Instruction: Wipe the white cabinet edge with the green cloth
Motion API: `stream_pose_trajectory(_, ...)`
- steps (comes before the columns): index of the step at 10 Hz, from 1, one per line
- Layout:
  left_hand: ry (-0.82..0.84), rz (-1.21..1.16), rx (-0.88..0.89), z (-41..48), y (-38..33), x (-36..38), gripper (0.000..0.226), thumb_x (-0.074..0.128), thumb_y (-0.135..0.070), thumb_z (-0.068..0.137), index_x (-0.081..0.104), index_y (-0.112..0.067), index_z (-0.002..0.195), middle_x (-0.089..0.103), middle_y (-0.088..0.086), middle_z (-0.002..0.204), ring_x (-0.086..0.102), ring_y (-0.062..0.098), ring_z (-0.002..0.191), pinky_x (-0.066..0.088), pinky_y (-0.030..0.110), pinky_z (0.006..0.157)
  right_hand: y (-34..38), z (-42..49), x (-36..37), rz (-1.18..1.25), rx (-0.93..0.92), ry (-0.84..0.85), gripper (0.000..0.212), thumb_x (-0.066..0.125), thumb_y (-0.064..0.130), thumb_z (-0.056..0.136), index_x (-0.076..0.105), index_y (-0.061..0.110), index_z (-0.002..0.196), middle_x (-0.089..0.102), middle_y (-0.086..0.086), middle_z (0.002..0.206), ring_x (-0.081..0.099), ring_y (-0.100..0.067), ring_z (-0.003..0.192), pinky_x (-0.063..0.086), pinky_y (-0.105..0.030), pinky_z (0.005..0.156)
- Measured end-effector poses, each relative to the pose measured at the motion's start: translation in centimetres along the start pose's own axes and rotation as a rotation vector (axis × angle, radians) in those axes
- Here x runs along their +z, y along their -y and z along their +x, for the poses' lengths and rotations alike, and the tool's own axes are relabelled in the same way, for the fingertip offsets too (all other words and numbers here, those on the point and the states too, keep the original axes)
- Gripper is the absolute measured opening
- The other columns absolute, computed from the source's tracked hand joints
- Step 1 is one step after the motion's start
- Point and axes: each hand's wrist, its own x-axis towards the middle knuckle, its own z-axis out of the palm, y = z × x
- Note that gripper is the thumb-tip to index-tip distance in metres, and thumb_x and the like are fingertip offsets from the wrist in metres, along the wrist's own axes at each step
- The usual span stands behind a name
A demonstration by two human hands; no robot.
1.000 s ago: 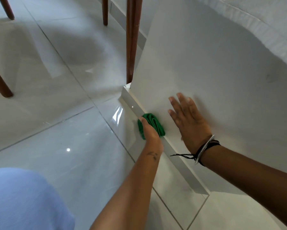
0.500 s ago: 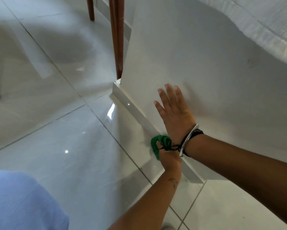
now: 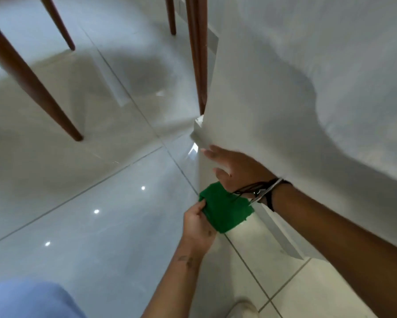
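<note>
Green cloth [image 3: 225, 208]: bunched, partly unfolded, low centre of the view, just off the near stretch of the cabinet's bottom edge. Whether it touches the edge cannot be told; the right wrist crosses in front of its far corner.

Left hand [image 3: 198, 222]: fingers and thumb pinched on the cloth's left side, holding it up from the floor [image 3: 89, 203].

Right hand [image 3: 235, 167]: grasping nothing, fingers spread flat, resting on or just over the white panel near the base strip, directly beyond the cloth. Wristbands and loose black cords [image 3: 261, 191] trail over the cloth.

White cabinet edge [image 3: 282, 235]: a narrow strip running along the foot of the white panel [image 3: 273, 99], from the far corner near the chair leg toward the near right.

Surroundings: glossy pale tiles with light spots; brown chair legs [image 3: 30, 76] far left and one standing just beside the cabinet's far corner; blue garment at near left.

Risks, as judgement:
- The cloth looks loosened rather than pressed; a pinch grip may drag only a corner along the strip and leave stretches untouched.
- The dangling cords may snag in the cloth and pull it off line.
- The bracing hand may leave marks on the panel above the wiped strip.
- On polished tile, a crouching person leaning on that hand could slip.
- A stroke carried to the far corner may knock the chair leg.
</note>
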Motion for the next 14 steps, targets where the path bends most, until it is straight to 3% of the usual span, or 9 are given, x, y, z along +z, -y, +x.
stream_pose_trajectory(1, 0.040, -0.066, 0.069, -7.2, -5.1, 1.6, 0.040, 0.037, -0.020, 0.096, 0.067, -0.005, 0.117, 0.077, 0.019, 0.101, 0.066, 0.036, 0.101, 0.048, 0.049, 0.101, 3.5, -1.2, -3.0, 0.400, 0.370, 0.169, 0.082, 0.064, 0.057, 0.079, 0.027, 0.031, 0.148, 0.037, 0.005, 0.151, 0.036, -0.020, 0.138, 0.028, -0.038, 0.115)
stream_pose_trajectory(2, 0.063, -0.044, 0.108, -12.3, -8.6, 3.5, 0.046, 0.044, -0.023, 0.084, 0.067, -0.003, 0.118, 0.076, 0.022, 0.103, 0.063, 0.039, 0.105, 0.046, 0.052, 0.101, 6.3, -2.3, -5.5, 0.702, 0.565, 0.240, 0.084, 0.070, 0.065, 0.068, 0.048, 0.021, 0.136, 0.053, 0.005, 0.135, 0.052, -0.024, 0.126, 0.040, -0.043, 0.107)
stream_pose_trajectory(3, 0.137, 0.101, 0.113, -20.7, -14.9, 7.2, 0.057, 0.051, -0.032, 0.079, 0.064, -0.003, 0.126, 0.071, 0.023, 0.116, 0.061, 0.042, 0.114, 0.049, 0.053, 0.099, 12.0, -3.3, -9.6, 1.151, 0.660, 0.216, 0.063, 0.087, 0.044, 0.056, 0.070, 0.000, 0.097, 0.073, -0.017, 0.100, 0.071, -0.034, 0.089, 0.054, -0.055, 0.086)
stream_pose_trajectory(5, -0.045, 0.718, 0.208, -33.1, -22.8, 12.5, 0.040, 0.071, -0.003, 0.084, 0.062, -0.003, 0.123, 0.077, 0.015, 0.108, 0.074, 0.031, 0.101, 0.061, 0.040, 0.081, 24.5, -3.5, -19.0, 1.186, 0.693, 0.058, 0.019, 0.080, 0.005, 0.070, 0.070, 0.002, 0.086, 0.071, -0.025, 0.094, 0.070, -0.034, 0.075, 0.058, -0.049, 0.068)
stream_pose_trajectory(7, -0.322, 0.904, 0.411, -41.8, -31.6, 18.2, 0.031, 0.080, -0.008, 0.070, 0.067, -0.015, 0.098, 0.077, 0.010, 0.099, 0.074, 0.025, 0.091, 0.062, 0.048, 0.086, 34.3, -0.4, -27.4, 1.127, 0.710, 0.005, 0.016, 0.077, -0.007, 0.070, 0.069, 0.002, 0.080, 0.072, -0.023, 0.091, 0.069, -0.039, 0.082, 0.057, -0.055, 0.072)
stream_pose_trajectory(8, -0.356, 0.946, 0.490, -42.0, -35.2, 21.0, 0.032, 0.083, -0.010, 0.064, 0.064, -0.022, 0.086, 0.077, 0.007, 0.095, 0.075, 0.025, 0.088, 0.062, 0.049, 0.084, 35.9, 2.5, -29.3, 1.094, 0.728, -0.106, 0.015, 0.078, -0.006, 0.070, 0.068, 0.000, 0.081, 0.072, -0.019, 0.085, 0.068, -0.032, 0.075, 0.060, -0.044, 0.065)
stream_pose_trajectory(11, -0.462, 1.168, 0.582, -27.7, -45.8, 25.9, 0.024, 0.082, -0.016, 0.061, 0.065, -0.012, 0.077, 0.077, 0.015, 0.084, 0.075, 0.035, 0.083, 0.062, 0.053, 0.074, 32.1, 19.4, -28.0, 0.575, 0.718, -0.242, 0.020, 0.072, 0.030, 0.076, 0.065, 0.014, 0.086, 0.065, -0.005, 0.081, 0.062, -0.026, 0.077, 0.048, -0.030, 0.069)
stream_pose_trajectory(12, -0.516, 1.274, 0.571, -24.1, -47.7, 25.2, 0.026, 0.079, -0.023, 0.061, 0.065, -0.011, 0.079, 0.076, 0.012, 0.082, 0.074, 0.034, 0.081, 0.062, 0.052, 0.072, 31.7, 22.6, -26.7, 0.456, 0.668, -0.254, 0.023, 0.068, 0.034, 0.078, 0.061, 0.013, 0.084, 0.067, -0.008, 0.085, 0.063, -0.030, 0.083, 0.046, -0.035, 0.070)
stream_pose_trajectory(14, -0.618, 1.563, 0.592, -22.2, -49.7, 26.5, 0.042, 0.068, -0.026, 0.087, 0.060, -0.009, 0.124, 0.065, 0.010, 0.125, 0.061, 0.030, 0.116, 0.051, 0.042, 0.096, 31.0, 25.9, -26.1, -0.034, 0.638, -0.273, 0.026, 0.067, 0.031, 0.076, 0.059, 0.013, 0.092, 0.058, -0.011, 0.102, 0.053, -0.032, 0.095, 0.040, -0.043, 0.079)
